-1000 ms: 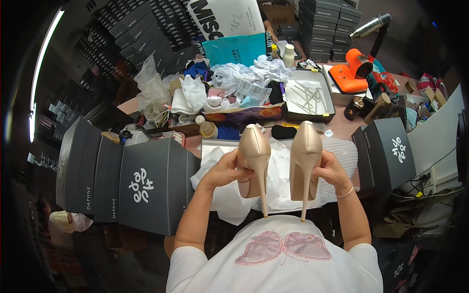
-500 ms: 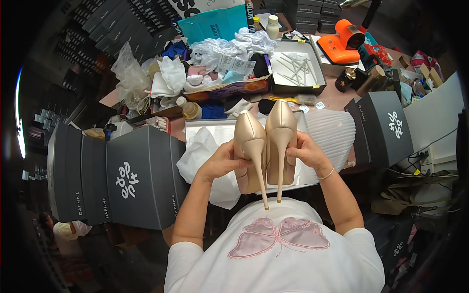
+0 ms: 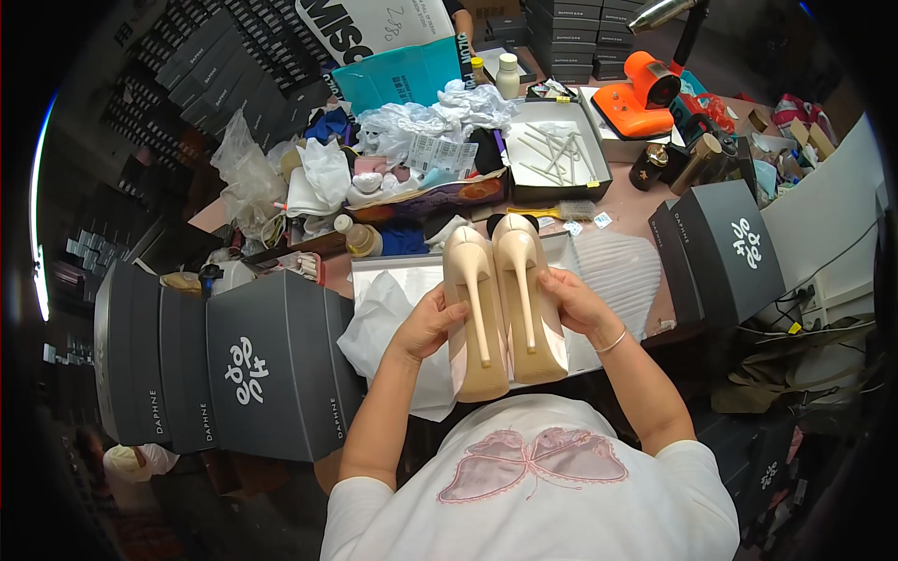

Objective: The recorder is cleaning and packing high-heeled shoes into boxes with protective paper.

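shoes now pressed together | left hand (image 3: 432, 323) grip clasps left heel (image 3: 472, 313) | right hand (image 3: 578, 304) clasps right heel (image 3: 526, 299) | tray (image 3: 599, 168) holds sticks

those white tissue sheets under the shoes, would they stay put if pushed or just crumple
The white tissue paper already lies in soft folds, so it probably crumples rather than slides. It looks thin and very light, likely to lift easily. It hangs over the table edge, so a push might drag it off.

Centre frame: pair of heeled shoes (image 3: 500, 313), pale beige. Lower left: dark grey boxes (image 3: 234, 369), white emblem. Upper right: orange device (image 3: 641, 93). Top centre: teal bag (image 3: 398, 75).
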A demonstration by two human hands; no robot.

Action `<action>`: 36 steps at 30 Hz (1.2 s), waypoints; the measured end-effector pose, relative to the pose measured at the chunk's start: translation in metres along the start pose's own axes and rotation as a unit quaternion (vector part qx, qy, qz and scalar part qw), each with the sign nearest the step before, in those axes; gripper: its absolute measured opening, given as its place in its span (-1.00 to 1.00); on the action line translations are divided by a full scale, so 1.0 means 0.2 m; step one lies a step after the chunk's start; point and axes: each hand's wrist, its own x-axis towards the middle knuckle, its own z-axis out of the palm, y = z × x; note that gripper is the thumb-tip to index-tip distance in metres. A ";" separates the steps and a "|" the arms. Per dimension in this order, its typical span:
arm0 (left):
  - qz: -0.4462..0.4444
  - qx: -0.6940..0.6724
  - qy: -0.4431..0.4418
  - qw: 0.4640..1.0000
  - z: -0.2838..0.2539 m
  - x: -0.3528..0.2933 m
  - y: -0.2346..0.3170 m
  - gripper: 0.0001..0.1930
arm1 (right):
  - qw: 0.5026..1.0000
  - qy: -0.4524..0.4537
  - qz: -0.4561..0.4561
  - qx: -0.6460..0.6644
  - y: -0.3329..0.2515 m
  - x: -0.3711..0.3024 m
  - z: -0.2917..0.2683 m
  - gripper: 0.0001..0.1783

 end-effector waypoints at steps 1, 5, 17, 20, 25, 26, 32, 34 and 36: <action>-0.005 -0.027 0.000 1.000 0.00 0.01 0.00 -0.37 | 1.000 0.005 0.006 0.021 0.00 0.01 0.00 -0.50; -0.003 -0.048 -0.016 0.999 -0.01 0.01 -0.03 -0.41 | 0.999 0.002 0.006 0.042 0.03 0.02 -0.04 -0.51; -0.021 -0.035 0.008 0.999 0.00 0.04 -0.10 -0.44 | 0.992 0.113 -0.062 -0.007 0.00 -0.14 -0.19 -0.55; -0.015 -0.005 0.029 0.999 0.04 0.00 -0.06 -0.45 | 0.969 0.216 -0.112 -0.026 -0.13 -0.31 -0.60 -0.58; 0.042 0.216 0.060 0.974 0.20 -0.01 -0.01 -0.46 | 0.914 0.389 -0.036 -0.112 -0.09 -0.47 -1.33 -0.54; 0.058 0.277 0.066 0.957 0.27 -0.02 0.02 -0.47 | 0.869 0.444 -0.007 -0.217 -0.08 -0.48 -1.35 -0.50; 0.114 0.789 0.024 0.604 0.45 -0.02 -0.06 -0.56 | 0.971 0.127 -0.047 -0.198 -0.25 -0.28 -0.29 -0.26; 0.184 0.825 0.019 0.534 0.43 0.01 -0.07 -0.55 | 0.947 -0.073 -0.068 -0.305 -0.11 -0.28 0.00 -0.26; 0.339 0.804 0.052 0.486 0.36 -0.01 -0.08 -0.53 | 0.965 0.021 -0.069 -0.250 0.05 -0.29 0.08 -0.40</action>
